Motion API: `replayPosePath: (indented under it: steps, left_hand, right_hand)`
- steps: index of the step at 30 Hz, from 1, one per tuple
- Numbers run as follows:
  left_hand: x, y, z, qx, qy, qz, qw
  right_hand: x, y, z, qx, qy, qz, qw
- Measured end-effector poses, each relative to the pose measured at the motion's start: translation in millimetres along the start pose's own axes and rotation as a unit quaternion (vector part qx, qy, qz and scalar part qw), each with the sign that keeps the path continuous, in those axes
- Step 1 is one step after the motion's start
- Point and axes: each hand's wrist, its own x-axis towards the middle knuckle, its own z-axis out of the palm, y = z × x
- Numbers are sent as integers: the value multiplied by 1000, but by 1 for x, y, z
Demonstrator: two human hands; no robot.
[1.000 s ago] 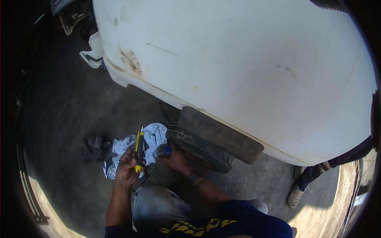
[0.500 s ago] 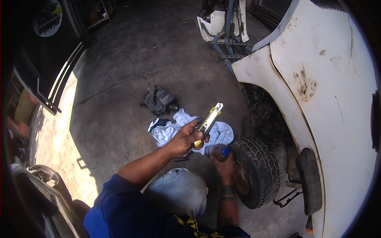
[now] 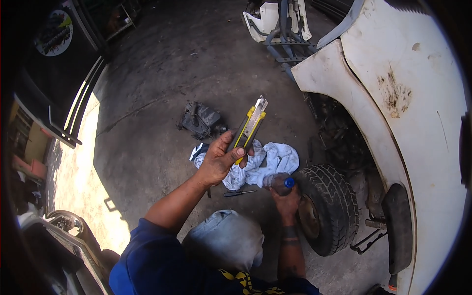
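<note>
My left hand is closed around a yellow and black box cutter, held up above the floor with its metal tip pointing away from me. Lower and to the right, my right hand grips a see-through plastic bottle with a blue cap; the bottle lies tilted, cap toward the tyre. Behind both hands, crumpled white cloths lie on the floor. A screwdriver with a dark handle rests on the ground between my forearms.
A wheel with a knobbly tyre stands right of my right hand, beside a white vehicle body panel. A black mechanical part sits beyond the cloths. Below my hands is a rounded shape in pale grey cloth.
My left hand has raised the box cutter farther up and away, and it now stands more upright in view. My right hand still holds the bottle; the whole view has shifted slightly.
</note>
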Motion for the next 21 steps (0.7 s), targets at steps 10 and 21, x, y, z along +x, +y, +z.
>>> replayPosePath:
  steps: [10, 21]
  left_hand:
    - [1, 6, 1, 0, 26, 42, 999]
    - [35, 4, -9, 85, 128, 29, 988]
  right_hand:
    - [3, 8, 9, -44, 21, -32, 998]
    - [-6, 13, 19, -60, 85, -126, 987]
